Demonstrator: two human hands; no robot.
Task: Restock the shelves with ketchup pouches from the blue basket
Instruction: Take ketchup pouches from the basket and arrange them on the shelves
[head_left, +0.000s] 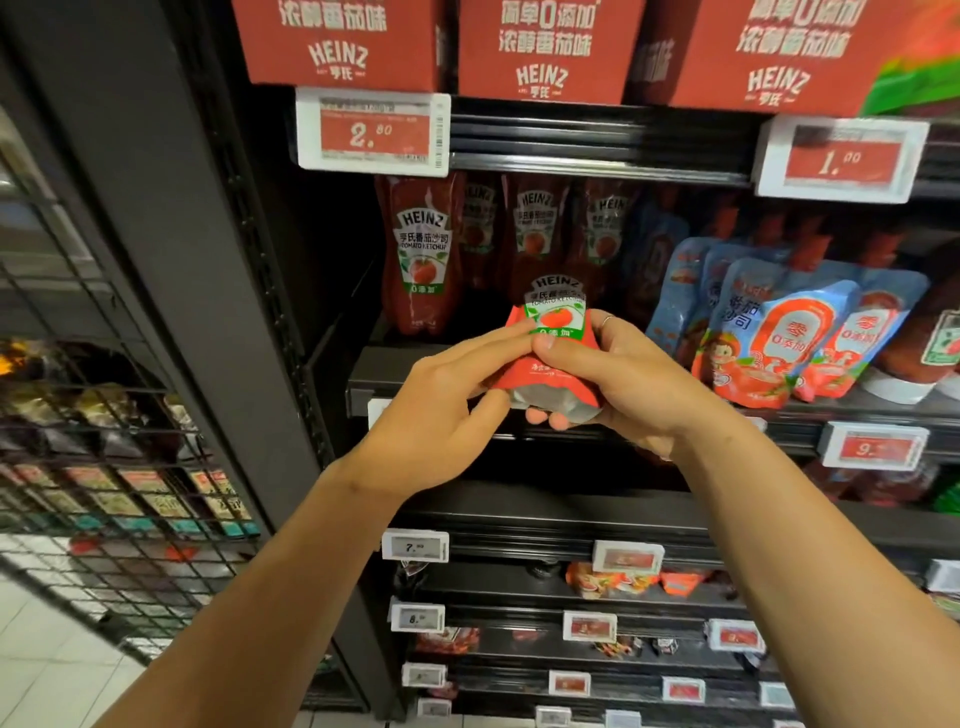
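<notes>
Pouch: red Heinz pouch (551, 343) is being held in front of the middle shelf (363, 374), base tipping toward the camera and label end pointing up and away into the bay
Long axis: running from the silvery base near the palms up toward the row of pouches (423, 254) standing at the back, so it is already lining up with the way it has to travel
Left hand (441, 395): fingers are reaching over the pouch's left side, thumb and fingertips pinching the red edge just below the label
Right hand (613, 374): fingers are curling round the right side and under the base, thumb pressing on the front beside the left fingertips; a ring is showing on one finger
Nearer hand: both are touching the pouch; the right is carrying it from below, the left is only steadying
Gap: open shelf floor is lying just behind and left of the pouch, between the left-most standing pouch and the blue pouches (769, 332) to the right
Direction of move: forward and slightly up from the hands, judging by that gap
Risk: blue pouches are leaning close on the right and could be nudged
Basket: not in view
Progress: this pouch is not yet on the shelf
</notes>
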